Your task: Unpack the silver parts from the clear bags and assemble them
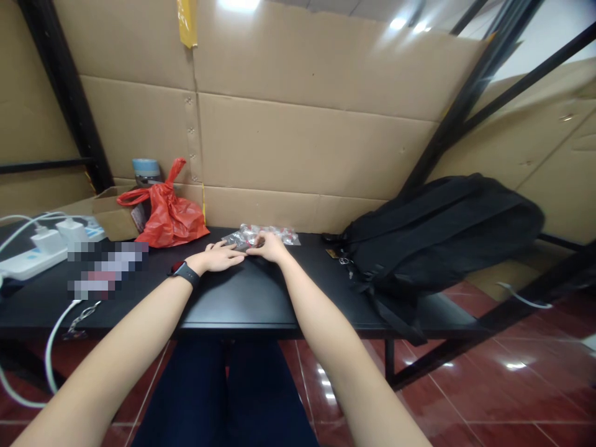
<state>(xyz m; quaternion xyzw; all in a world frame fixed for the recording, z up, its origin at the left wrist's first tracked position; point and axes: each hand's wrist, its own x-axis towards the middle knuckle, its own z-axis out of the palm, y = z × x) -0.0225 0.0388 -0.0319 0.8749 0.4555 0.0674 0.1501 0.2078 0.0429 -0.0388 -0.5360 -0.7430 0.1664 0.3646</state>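
Clear plastic bags (289,236) with small red marks lie near the back of the black table (242,304), against the cardboard wall. My left hand (220,257) rests flat on the tabletop, its fingers stretched out and touching the left end of the plastic. Just to its right, my right hand (270,247) has thumb and fingers pinched together at the front edge of a clear bag. What lies inside the bags is too small to tell, and my right hand hides part of them.
A knotted red plastic bag (171,217) stands at the back left beside a cardboard box (116,214) and a blue-lidded bottle (146,169). Farther left lie a white power strip (35,264) with chargers and a pixelated item. A black backpack (447,230) lies on the right.
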